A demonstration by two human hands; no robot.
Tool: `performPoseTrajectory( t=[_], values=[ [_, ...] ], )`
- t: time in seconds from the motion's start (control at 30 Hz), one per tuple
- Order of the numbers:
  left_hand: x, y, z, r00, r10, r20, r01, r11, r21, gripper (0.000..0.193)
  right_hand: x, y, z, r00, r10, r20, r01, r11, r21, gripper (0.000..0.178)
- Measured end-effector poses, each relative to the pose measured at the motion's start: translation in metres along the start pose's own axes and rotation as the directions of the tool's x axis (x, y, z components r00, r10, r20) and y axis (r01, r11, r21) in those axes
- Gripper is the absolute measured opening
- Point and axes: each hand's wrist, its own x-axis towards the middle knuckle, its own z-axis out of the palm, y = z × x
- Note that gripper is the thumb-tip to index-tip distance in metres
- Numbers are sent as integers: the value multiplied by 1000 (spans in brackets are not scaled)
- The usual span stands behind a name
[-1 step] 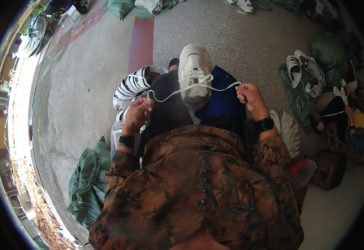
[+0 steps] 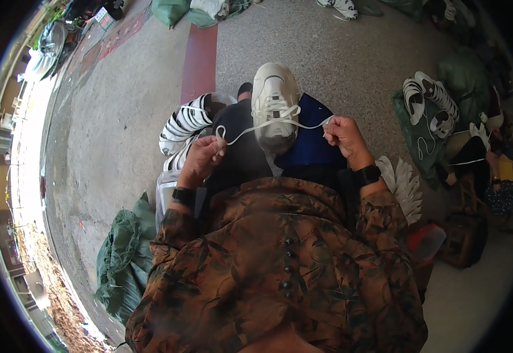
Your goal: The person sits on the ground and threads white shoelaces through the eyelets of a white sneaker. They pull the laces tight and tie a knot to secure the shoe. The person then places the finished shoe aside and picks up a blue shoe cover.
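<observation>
A cream sneaker (image 2: 275, 82) rests across my lap, its toe pointing away from me. White shoelace (image 2: 294, 112) threads its front and crosses over it, with a small loop on the right side. My left hand (image 2: 204, 156) pinches one lace end left of the shoe, and a bit of lace curls up above the fingers. On the other side, my right hand (image 2: 346, 138) pinches the opposite end. Both lace lengths hang slightly slack between the hands and the shoe. Dark bands circle both wrists.
Striped black-and-white shoes (image 2: 189, 126) are stacked by my left knee. A green sack (image 2: 121, 253) lies at the lower left. More striped shoes (image 2: 430, 97) sit on green sacking at right, near another person (image 2: 494, 170). White laces (image 2: 403, 188) bunch beside my right forearm.
Both hands have come a little closer to the shoe, the left moving right and the right moving left. The lace ends stay pinched, and the shoe has hardly shifted.
</observation>
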Motion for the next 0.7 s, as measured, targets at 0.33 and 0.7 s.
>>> performPoseTrajectory(
  t=[0.33, 0.7],
  values=[
    [69, -1, 108, 944, -27, 328, -181, 788, 588, 11, 47, 44, 57, 878, -455, -149, 428, 885, -184, 15],
    [64, -8, 115, 949, 220, 227, -277, 923, 266, 8, 32, 36, 70, 800, -545, -252, 382, 786, -485, 13]
  ],
)
